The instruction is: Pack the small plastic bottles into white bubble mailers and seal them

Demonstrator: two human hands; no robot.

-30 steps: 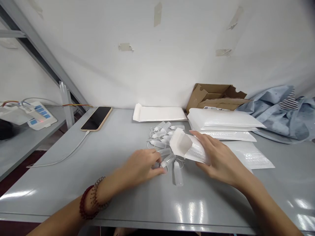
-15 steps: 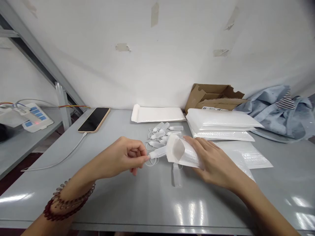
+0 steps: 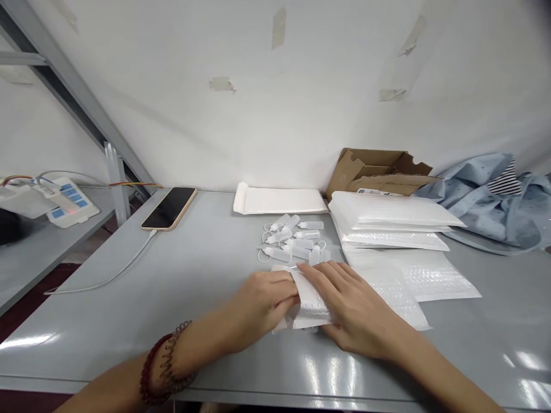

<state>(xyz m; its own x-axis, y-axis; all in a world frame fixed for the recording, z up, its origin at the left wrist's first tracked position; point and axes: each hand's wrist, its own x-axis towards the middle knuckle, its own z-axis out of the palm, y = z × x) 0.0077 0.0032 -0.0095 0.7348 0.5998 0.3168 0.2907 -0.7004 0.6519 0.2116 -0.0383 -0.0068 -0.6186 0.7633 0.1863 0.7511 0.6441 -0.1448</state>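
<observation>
A small white bubble mailer [image 3: 306,304] lies flat on the grey table [image 3: 206,269] in front of me. My left hand [image 3: 260,301] pinches its left end with fingers closed. My right hand [image 3: 350,304] lies on top of it, fingers stretched out flat and pressing down. Just beyond the mailer is a cluster of several small clear plastic dropper bottles [image 3: 293,238] with white caps.
A stack of white bubble mailers [image 3: 387,221] sits to the right, another mailer [image 3: 279,201] at the back. An open cardboard box [image 3: 379,172], blue cloth [image 3: 495,195], a phone [image 3: 170,207] on a cable and a power strip [image 3: 69,201] are around.
My left hand slid a small bottle into the open mailer held up by my right hand. The mailer has since come down flat on the table under both hands.
</observation>
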